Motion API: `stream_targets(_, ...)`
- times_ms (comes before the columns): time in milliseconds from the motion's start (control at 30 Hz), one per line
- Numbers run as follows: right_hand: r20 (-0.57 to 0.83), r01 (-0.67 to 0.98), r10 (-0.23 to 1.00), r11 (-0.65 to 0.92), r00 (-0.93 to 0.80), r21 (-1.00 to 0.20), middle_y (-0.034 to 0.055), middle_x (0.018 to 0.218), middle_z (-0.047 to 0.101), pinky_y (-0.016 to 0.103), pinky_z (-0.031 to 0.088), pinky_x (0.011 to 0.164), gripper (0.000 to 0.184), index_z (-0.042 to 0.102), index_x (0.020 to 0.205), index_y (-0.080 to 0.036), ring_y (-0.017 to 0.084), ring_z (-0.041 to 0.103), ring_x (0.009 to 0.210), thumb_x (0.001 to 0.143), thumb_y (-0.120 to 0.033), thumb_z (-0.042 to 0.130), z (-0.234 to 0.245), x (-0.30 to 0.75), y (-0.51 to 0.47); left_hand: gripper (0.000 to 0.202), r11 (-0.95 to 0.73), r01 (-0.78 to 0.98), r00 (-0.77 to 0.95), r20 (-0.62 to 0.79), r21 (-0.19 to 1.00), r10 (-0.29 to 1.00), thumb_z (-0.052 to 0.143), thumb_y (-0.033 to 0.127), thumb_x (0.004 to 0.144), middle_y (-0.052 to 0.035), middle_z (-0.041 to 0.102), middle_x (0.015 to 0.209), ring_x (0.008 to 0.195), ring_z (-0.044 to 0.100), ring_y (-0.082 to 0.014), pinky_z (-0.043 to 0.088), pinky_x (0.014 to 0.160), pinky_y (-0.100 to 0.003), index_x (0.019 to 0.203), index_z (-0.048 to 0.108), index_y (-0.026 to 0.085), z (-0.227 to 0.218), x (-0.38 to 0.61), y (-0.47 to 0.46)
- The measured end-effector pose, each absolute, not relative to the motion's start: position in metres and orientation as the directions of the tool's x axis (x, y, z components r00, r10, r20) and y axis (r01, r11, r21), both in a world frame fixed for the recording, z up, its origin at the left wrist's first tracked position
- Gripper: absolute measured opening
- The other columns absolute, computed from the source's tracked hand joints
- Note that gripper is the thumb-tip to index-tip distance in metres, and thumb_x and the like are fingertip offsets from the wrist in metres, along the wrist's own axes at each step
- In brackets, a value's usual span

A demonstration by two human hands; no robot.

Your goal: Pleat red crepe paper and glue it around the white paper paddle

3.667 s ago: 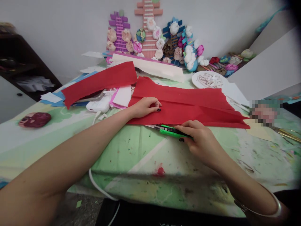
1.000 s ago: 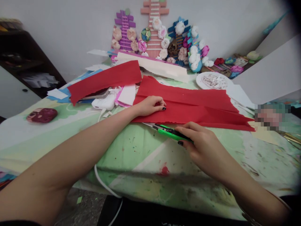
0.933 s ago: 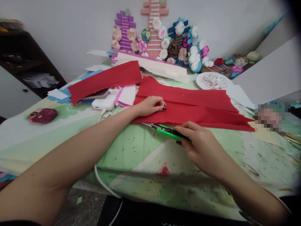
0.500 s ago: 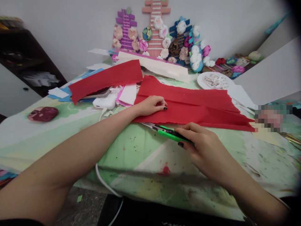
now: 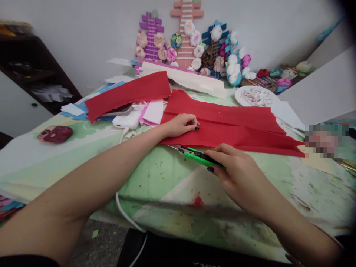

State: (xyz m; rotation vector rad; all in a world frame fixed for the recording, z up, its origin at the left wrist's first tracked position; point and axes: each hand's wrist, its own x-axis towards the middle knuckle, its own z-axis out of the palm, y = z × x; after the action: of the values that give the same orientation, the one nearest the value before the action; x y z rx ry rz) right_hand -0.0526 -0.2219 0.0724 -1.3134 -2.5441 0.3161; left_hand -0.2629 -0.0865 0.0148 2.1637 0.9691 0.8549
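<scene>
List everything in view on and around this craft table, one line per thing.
red paper sheet: one, red, mid-table
red paper strip: one, red, far left, on a heap of paper scraps
green utility knife: one, green and black, at the sheet's near edge, blade out
white plate: one, white, far right, holding pale bits
paper-flower stands: several, purple, pink and blue, against the wall
cream roll: one, cream, in front of the stands
dark red lump: one, dark red, left on the table
white cable: one, white, hanging off the near edge
table: one, green paint-stained cover
left hand: one, pressing on the red paper sheet
right hand: one, fingers closed on the green utility knife
</scene>
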Motion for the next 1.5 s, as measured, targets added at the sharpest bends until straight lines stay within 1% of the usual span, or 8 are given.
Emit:
stream_targets(100,0.155,0.76,0.813,0.58,-0.561,-0.292,0.0102,0.092,0.06,0.034,0.045,0.073,0.025,0.066,0.091,-0.018,0.021,0.059,0.079,0.083,-0.007,0.046,0.073,-0.048,-0.224,0.014,-0.543,0.403,0.523,0.302,0.736,0.797,0.054,0.025,0.085,-0.011,0.068,0.105,0.101,0.063,-0.0211,0.047,0.09,-0.037,0.075,0.048,0.017,0.016,-0.263,-0.087)
stream_targets(200,0.15,0.764,0.813,0.58,-0.562,-0.281,0.0099,0.09,0.06,0.033,0.045,0.073,0.023,0.066,0.088,-0.018,0.021,0.059,0.08,0.083,-0.007,0.047,0.073,-0.049,-0.223,0.014,-0.538,0.398,0.519,0.301,0.743,0.8,0.054,0.025,0.085,-0.0116,0.068,0.105,0.101,0.063,-0.0216,0.047,0.09,-0.038,0.075,0.049,0.017,0.016,-0.262,-0.087)
stream_targets(433,0.075,0.787,0.831,0.547,-0.551,-0.286,0.0091,0.091,0.06,0.032,0.043,0.074,0.027,0.068,0.095,-0.017,0.021,0.058,0.083,0.082,-0.005,0.048,0.075,-0.065,-0.219,0.015,-0.545,0.388,0.522,0.31,0.743,0.795,0.054,0.026,0.085,-0.0104,0.068,0.105,0.1,0.063,-0.0203,0.048,0.09,-0.037,0.074,0.049,0.017,0.015,-0.263,-0.086)
stream_targets(833,0.092,0.791,0.831,0.551,-0.548,-0.265,0.0104,0.092,0.059,0.033,0.043,0.075,0.021,0.063,0.08,-0.015,0.021,0.059,0.083,0.079,-0.003,0.046,0.078,-0.06,-0.227,0.014,-0.552,0.398,0.521,0.315,0.733,0.794,0.054,0.024,0.085,-0.0106,0.069,0.103,0.098,0.063,-0.0195,0.047,0.088,-0.035,0.074,0.049,0.016,0.016,-0.262,-0.086)
stream_targets(1000,0.049,0.794,0.836,0.536,-0.547,-0.286,0.0099,0.093,0.059,0.034,0.043,0.078,0.021,0.064,0.083,-0.015,0.022,0.059,0.087,0.079,-0.002,0.048,0.077,-0.069,-0.221,0.015,-0.546,0.4,0.514,0.313,0.736,0.798,0.054,0.025,0.085,-0.0101,0.069,0.104,0.098,0.063,-0.0194,0.047,0.088,-0.036,0.074,0.049,0.016,0.016,-0.262,-0.087)
stream_targets(1200,0.043,0.794,0.835,0.537,-0.549,-0.286,0.0099,0.094,0.059,0.034,0.043,0.077,0.02,0.065,0.085,-0.015,0.022,0.058,0.086,0.081,-0.004,0.048,0.074,-0.077,-0.222,0.015,-0.552,0.392,0.517,0.32,0.736,0.794,0.054,0.024,0.085,-0.0097,0.068,0.102,0.098,0.063,-0.0193,0.048,0.089,-0.036,0.074,0.049,0.016,0.015,-0.262,-0.087)
stream_targets(1333,0.044,0.79,0.831,0.542,-0.554,-0.285,0.0104,0.095,0.059,0.034,0.044,0.076,0.024,0.067,0.092,-0.015,0.022,0.058,0.087,0.082,-0.005,0.048,0.074,-0.08,-0.222,0.014,-0.553,0.387,0.523,0.317,0.738,0.791,0.054,0.024,0.085,-0.0096,0.068,0.104,0.098,0.062,-0.0191,0.047,0.089,-0.036,0.074,0.049,0.016,0.014,-0.263,-0.087)
stream_targets(1500,0.066,0.787,0.819,0.567,-0.57,-0.242,0.0105,0.095,0.058,0.034,0.043,0.072,0.029,0.067,0.101,-0.015,0.022,0.058,0.083,0.081,-0.006,0.048,0.073,-0.081,-0.224,0.014,-0.555,0.391,0.52,0.321,0.734,0.791,0.054,0.024,0.085,-0.0096,0.068,0.104,0.098,0.062,-0.0191,0.047,0.089,-0.036,0.074,0.049,0.016,0.014,-0.263,-0.086)
